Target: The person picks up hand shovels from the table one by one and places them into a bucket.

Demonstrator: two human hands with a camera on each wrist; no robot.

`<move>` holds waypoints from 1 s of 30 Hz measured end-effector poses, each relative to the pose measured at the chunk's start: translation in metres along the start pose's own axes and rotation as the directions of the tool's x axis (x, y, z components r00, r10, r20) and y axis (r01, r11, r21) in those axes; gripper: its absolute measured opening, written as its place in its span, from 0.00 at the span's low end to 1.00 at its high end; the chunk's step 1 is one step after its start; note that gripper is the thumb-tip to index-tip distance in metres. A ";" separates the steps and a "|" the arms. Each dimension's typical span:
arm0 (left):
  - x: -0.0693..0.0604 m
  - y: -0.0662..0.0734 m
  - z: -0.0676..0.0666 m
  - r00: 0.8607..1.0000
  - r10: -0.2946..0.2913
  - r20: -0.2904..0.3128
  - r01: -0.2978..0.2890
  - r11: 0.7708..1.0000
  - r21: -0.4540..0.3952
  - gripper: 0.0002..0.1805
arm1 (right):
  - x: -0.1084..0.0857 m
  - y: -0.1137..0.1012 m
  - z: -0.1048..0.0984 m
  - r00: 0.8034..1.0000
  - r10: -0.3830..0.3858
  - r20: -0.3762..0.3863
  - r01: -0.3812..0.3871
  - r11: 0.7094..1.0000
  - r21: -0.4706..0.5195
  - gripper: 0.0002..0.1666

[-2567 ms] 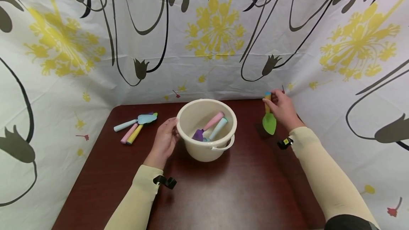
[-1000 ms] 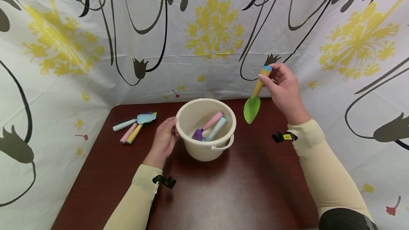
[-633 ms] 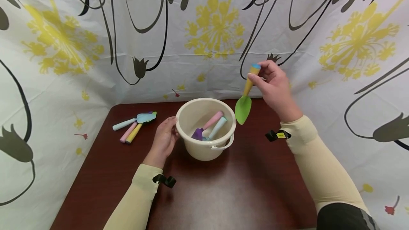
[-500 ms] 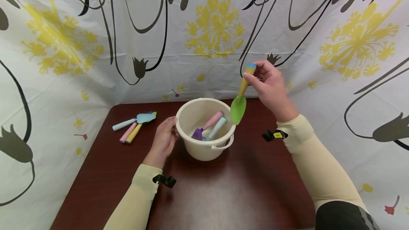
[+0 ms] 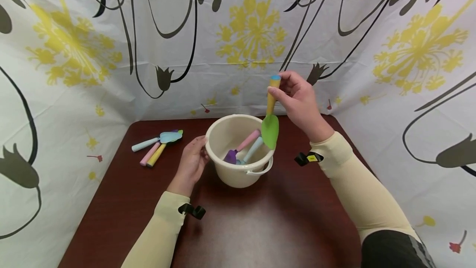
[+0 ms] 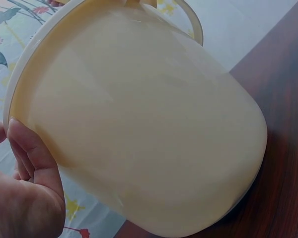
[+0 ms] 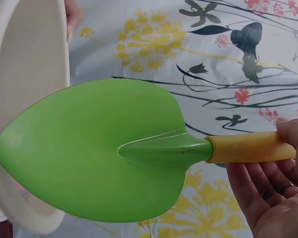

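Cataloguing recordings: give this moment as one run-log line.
left hand: holds bucket; right hand: holds green trowel by yellow handle; inside bucket: pink-handled tool, blue-handled tool; on table: tool pile

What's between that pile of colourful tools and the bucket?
The person's left hand, holding the bucket's rim, with a strip of bare table between it and the pile. The head view shows this.

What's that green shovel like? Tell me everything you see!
The green shovel has a smooth, pointed blade with a raised ridge, and a yellow handle ending in blue. It looks like painted metal or plastic. The right hand pinches the handle, blade hanging downward, tip near the rim of the bucket; whether they touch is unclear.
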State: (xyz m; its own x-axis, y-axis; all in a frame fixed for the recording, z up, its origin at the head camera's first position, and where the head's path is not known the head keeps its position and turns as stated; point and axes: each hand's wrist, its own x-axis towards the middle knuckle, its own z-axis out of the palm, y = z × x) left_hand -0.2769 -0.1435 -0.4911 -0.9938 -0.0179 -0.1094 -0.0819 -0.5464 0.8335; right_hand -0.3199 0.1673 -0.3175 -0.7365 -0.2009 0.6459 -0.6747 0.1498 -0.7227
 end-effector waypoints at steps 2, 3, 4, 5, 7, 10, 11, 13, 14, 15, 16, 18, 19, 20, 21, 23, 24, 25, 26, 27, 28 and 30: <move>0.000 0.000 0.000 1.000 -0.001 0.002 0.001 1.000 -0.003 0.11 | 0.002 -0.001 0.004 1.000 0.002 0.004 -0.002 1.000 0.015 0.15; 0.000 0.000 0.000 1.000 0.001 0.003 -0.001 1.000 -0.006 0.11 | 0.002 -0.001 0.006 1.000 0.005 0.007 -0.005 1.000 0.023 0.15; 0.000 0.000 0.000 1.000 0.004 0.006 -0.004 1.000 -0.006 0.11 | 0.003 0.000 0.008 1.000 0.008 0.010 -0.008 1.000 0.027 0.15; 0.000 -0.001 0.000 1.000 0.006 0.007 -0.006 1.000 -0.007 0.11 | 0.003 0.000 0.011 1.000 0.009 0.014 -0.009 0.999 0.031 0.15; 0.001 -0.001 -0.001 1.000 0.011 0.010 -0.011 1.000 -0.009 0.11 | 0.002 0.002 0.016 1.000 0.015 0.026 -0.016 0.999 0.038 0.14; 0.001 -0.001 -0.001 1.000 0.014 0.015 -0.014 1.000 -0.007 0.11 | -0.002 0.007 0.023 0.998 0.037 0.052 -0.038 0.999 0.028 0.15; 0.001 -0.001 -0.001 1.000 0.012 0.013 -0.012 1.000 -0.006 0.11 | -0.004 0.010 0.026 0.997 0.045 0.066 -0.046 0.999 0.023 0.15; 0.001 -0.001 -0.001 1.000 0.006 0.012 -0.006 1.000 -0.004 0.11 | -0.008 0.014 0.030 0.993 0.068 0.099 -0.069 0.997 0.014 0.15; 0.001 -0.001 -0.001 1.000 0.005 0.010 -0.005 1.000 -0.004 0.11 | -0.010 0.016 0.032 0.990 0.078 0.114 -0.079 0.997 0.003 0.15; 0.001 -0.001 -0.001 1.000 0.002 0.009 -0.002 1.000 -0.003 0.11 | -0.012 0.018 0.034 0.988 0.086 0.129 -0.086 0.996 -0.009 0.14; 0.001 -0.001 -0.001 1.000 0.000 0.008 0.000 1.000 -0.003 0.11 | -0.014 0.020 0.036 0.985 0.097 0.142 -0.095 0.995 -0.021 0.14; 0.001 -0.001 -0.001 1.000 -0.001 0.006 0.001 1.000 -0.004 0.11 | -0.018 0.024 0.039 0.979 0.119 0.165 -0.115 0.993 -0.032 0.14; 0.001 -0.001 -0.001 1.000 -0.001 0.006 0.001 1.000 -0.003 0.11 | -0.020 0.025 0.040 0.976 0.128 0.173 -0.122 0.992 -0.043 0.14; 0.001 -0.002 -0.001 1.000 0.000 0.006 0.000 1.000 -0.002 0.11 | -0.022 0.027 0.041 0.973 0.138 0.183 -0.131 0.990 -0.052 0.13; 0.001 -0.002 -0.001 1.000 0.000 0.006 0.000 1.000 -0.001 0.10 | -0.024 0.028 0.041 0.970 0.150 0.192 -0.142 0.988 -0.055 0.13; 0.001 -0.002 -0.001 1.000 0.003 0.009 -0.003 1.000 -0.001 0.11 | -0.028 0.030 0.043 0.962 0.177 0.208 -0.168 0.984 -0.064 0.13; 0.001 -0.002 -0.001 1.000 0.003 0.010 -0.003 1.000 -0.001 0.11 | -0.030 0.031 0.044 0.958 0.191 0.215 -0.179 0.981 -0.071 0.13; 0.001 -0.002 -0.001 1.000 0.002 0.010 -0.002 1.000 0.001 0.11 | -0.032 0.033 0.045 0.954 0.200 0.224 -0.187 0.979 -0.080 0.13; 0.001 -0.001 -0.001 1.000 0.001 0.011 -0.001 1.000 0.001 0.11 | -0.033 0.034 0.046 0.949 0.213 0.231 -0.198 0.976 -0.089 0.13; 0.001 -0.001 -0.001 1.000 0.001 0.011 -0.001 1.000 0.001 0.11 | -0.034 0.035 0.048 0.943 0.226 0.243 -0.209 0.973 -0.095 0.12; 0.000 -0.001 -0.001 1.000 0.001 0.010 -0.001 1.000 0.003 0.11 | -0.035 0.036 0.049 0.937 0.238 0.254 -0.217 0.970 -0.105 0.12; 0.000 0.000 0.000 1.000 -0.001 0.007 0.001 1.000 0.005 0.11 | -0.037 0.039 0.051 0.925 0.257 0.279 -0.230 0.965 -0.126 0.12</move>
State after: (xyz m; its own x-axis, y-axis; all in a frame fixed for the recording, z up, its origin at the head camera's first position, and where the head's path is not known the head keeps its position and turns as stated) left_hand -0.2766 -0.1436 -0.4915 -0.9943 -0.0118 -0.1061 -0.0829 -0.5418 0.8364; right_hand -0.3161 0.1316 -0.3819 -0.8412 -0.4173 0.3438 -0.4882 0.3129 -0.8147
